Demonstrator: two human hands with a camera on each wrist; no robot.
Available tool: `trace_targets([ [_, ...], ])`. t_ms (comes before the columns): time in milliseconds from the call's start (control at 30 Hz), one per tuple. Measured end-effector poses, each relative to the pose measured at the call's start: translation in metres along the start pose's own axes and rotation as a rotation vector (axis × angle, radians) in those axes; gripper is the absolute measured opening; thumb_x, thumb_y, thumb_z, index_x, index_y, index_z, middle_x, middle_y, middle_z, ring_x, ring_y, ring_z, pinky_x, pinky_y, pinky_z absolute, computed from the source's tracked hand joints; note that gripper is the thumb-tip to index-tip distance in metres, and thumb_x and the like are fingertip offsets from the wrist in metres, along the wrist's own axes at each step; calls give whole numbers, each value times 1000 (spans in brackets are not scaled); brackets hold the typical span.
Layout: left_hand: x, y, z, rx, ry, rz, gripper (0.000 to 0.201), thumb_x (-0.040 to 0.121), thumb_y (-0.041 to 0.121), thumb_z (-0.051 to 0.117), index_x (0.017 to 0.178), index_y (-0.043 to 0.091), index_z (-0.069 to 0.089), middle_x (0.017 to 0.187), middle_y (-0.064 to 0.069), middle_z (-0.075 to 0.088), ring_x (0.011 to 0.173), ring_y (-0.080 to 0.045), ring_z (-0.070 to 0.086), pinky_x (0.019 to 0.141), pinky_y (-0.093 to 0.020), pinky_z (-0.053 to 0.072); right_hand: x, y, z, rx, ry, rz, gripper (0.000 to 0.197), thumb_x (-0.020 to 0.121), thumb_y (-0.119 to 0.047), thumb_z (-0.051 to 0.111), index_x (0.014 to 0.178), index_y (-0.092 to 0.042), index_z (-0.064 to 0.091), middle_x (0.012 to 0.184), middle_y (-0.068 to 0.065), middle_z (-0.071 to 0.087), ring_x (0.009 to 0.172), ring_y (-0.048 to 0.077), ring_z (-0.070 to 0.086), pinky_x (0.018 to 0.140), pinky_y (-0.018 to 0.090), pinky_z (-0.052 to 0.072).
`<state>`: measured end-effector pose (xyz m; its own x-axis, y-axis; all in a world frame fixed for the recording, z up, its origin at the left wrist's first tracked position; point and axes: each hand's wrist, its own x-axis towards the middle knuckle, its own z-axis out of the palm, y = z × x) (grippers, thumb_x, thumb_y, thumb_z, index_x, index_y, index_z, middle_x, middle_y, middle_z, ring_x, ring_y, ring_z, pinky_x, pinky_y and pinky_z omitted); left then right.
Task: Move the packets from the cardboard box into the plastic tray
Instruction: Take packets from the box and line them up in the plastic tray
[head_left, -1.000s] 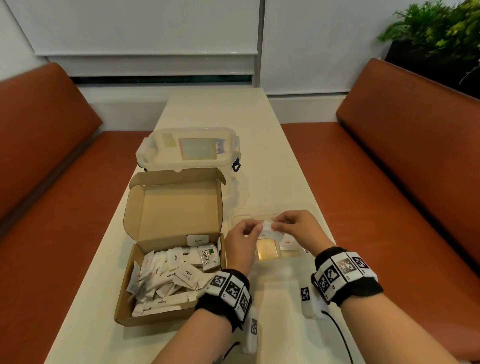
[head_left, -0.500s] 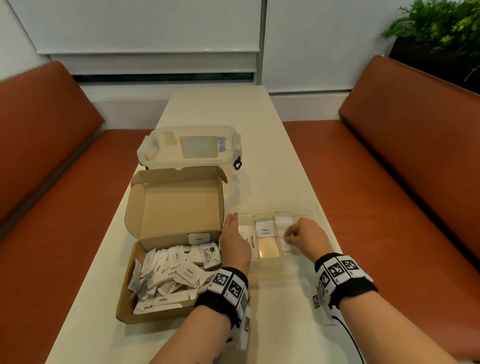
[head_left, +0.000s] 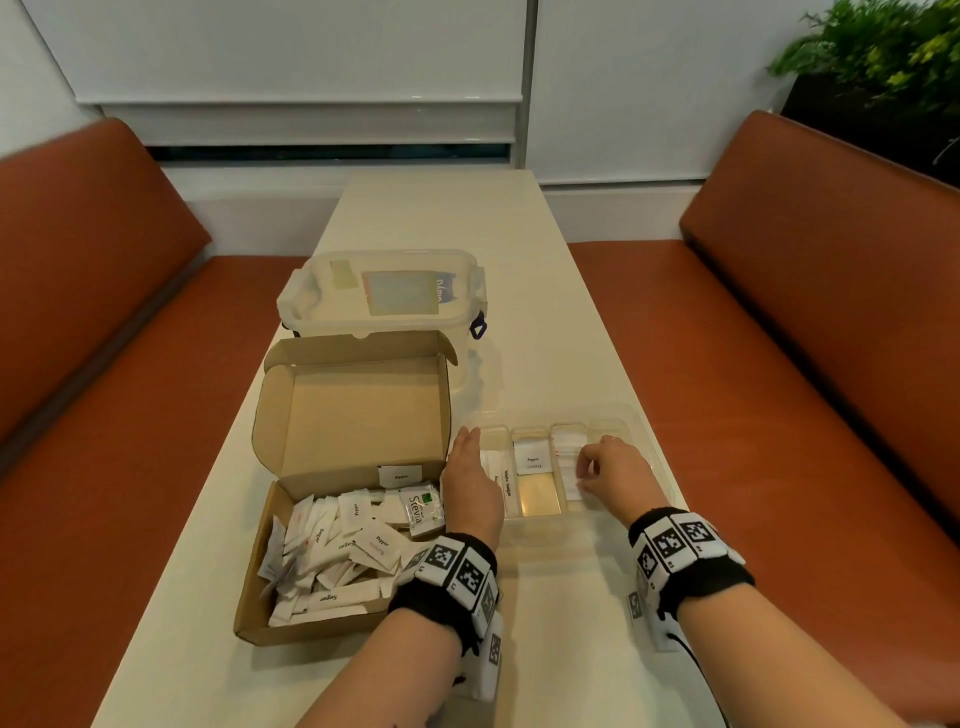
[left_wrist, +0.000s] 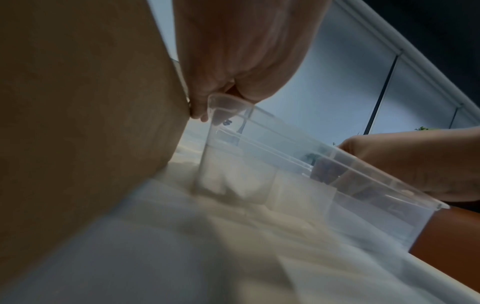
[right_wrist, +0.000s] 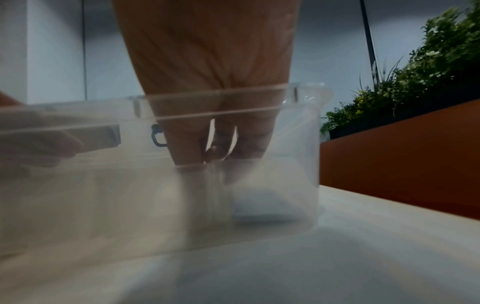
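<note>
Open cardboard box (head_left: 311, 561) sits at table's (head_left: 545, 322) left edge, still full of packets (head_left: 337, 551). Clear plastic tray (head_left: 652, 457) just right of it, a Pepper packet (head_left: 532, 457) in a middle compartment. Left hand (head_left: 470, 480), fingers straight, rests against tray's left end (left_wrist: 223, 102). Right hand (head_left: 610, 475) reaches into tray, fingers (right_wrist: 187, 144) curled down onto white packets (head_left: 566, 457); whether it grips one, cannot tell. Lidded plastic container (head_left: 384, 296) behind box.

The cardboard box (head_left: 332, 561) and plastic tray (head_left: 649, 467) stand nearly touching; the left hand (head_left: 470, 488) fills that gap. Bare table (head_left: 545, 312) lies far right of the lidded tub (head_left: 384, 296), which seems pressed against the box's raised lid (head_left: 358, 415).
</note>
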<state>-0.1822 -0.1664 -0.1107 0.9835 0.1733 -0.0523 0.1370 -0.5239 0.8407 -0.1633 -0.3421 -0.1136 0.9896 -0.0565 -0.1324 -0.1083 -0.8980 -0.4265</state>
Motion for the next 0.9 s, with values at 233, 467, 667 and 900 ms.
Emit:
trace_targets([
  [233, 0, 3, -3, 29, -26, 15, 69, 83, -24, 30, 144, 7, 34, 155, -5, 24, 143, -14, 22, 106, -10, 11, -2, -3, -1, 8, -6, 20, 16, 80, -5, 68, 72, -15, 58, 85, 1, 47, 76, 16, 48, 66, 22, 34],
  [467, -12, 13, -17, -31, -34, 103, 36, 95, 1, 45, 129, 8, 55, 149, -5, 38, 141, -15, 28, 113, -22, 18, -11, -15, -9, 34, 130, -32, 5, 83, -21, 68, 86, -19, 64, 80, -4, 48, 81, 15, 47, 62, 22, 32],
  [667, -16, 21, -64, -100, 71, 179, 27, 96, 12, 47, 119, 14, 63, 123, -1, 61, 117, -14, 53, 95, -17, 36, -30, -83, -17, 151, 193, -182, 7, 87, -26, 63, 85, -19, 65, 80, -4, 55, 72, 9, 47, 58, 17, 34],
  [900, -19, -35, -136, -54, 204, 45, 29, 94, 7, 50, 119, 13, 62, 118, -2, 64, 104, -9, 56, 87, -17, 40, -64, -171, 38, 236, -158, -264, 13, 85, -21, 66, 96, -15, 66, 86, -2, 62, 74, 10, 58, 61, 13, 43],
])
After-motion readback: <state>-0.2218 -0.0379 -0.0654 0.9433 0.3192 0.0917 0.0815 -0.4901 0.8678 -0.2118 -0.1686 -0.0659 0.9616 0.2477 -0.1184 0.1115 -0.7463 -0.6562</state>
